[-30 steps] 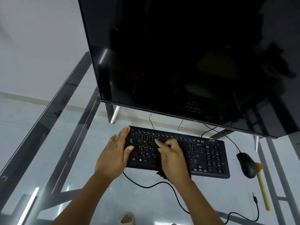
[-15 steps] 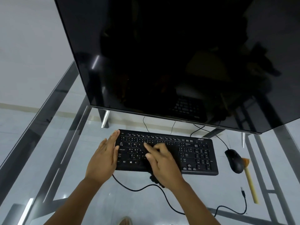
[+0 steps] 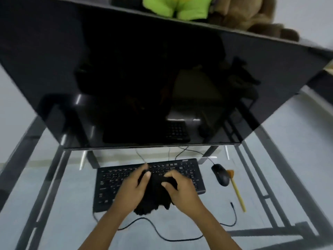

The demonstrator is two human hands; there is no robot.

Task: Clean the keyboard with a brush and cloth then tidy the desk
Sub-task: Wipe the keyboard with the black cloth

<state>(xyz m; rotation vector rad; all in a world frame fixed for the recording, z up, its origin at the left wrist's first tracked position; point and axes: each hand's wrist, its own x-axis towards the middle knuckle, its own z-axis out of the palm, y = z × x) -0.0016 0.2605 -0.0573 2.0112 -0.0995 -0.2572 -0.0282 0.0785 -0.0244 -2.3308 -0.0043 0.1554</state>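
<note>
Gripping a black cloth (image 3: 155, 193) over the keyboard (image 3: 115, 181), both hands, left (image 3: 132, 191) and right (image 3: 182, 190), curl their fingers around it; mouse (image 3: 220, 175) lies beside.

My two hands, left hand (image 3: 130, 190) and right hand (image 3: 182, 190), one black cloth (image 3: 155, 195), one keyboard (image 3: 115, 183), one mouse (image 3: 220, 174), one brush (image 3: 237, 191), one monitor (image 3: 144, 78), two plush toys, green (image 3: 177, 8) and brown (image 3: 252, 13), one glass tabletop (image 3: 63, 204)

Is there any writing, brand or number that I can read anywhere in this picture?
None can be read.
Keyboard: the key legends are blurred specks.
Keyboard's far right corner: a small pale logo, too blurred to read.
Monitor: dark screen, no text.
Mouse: no visible marking.
</note>
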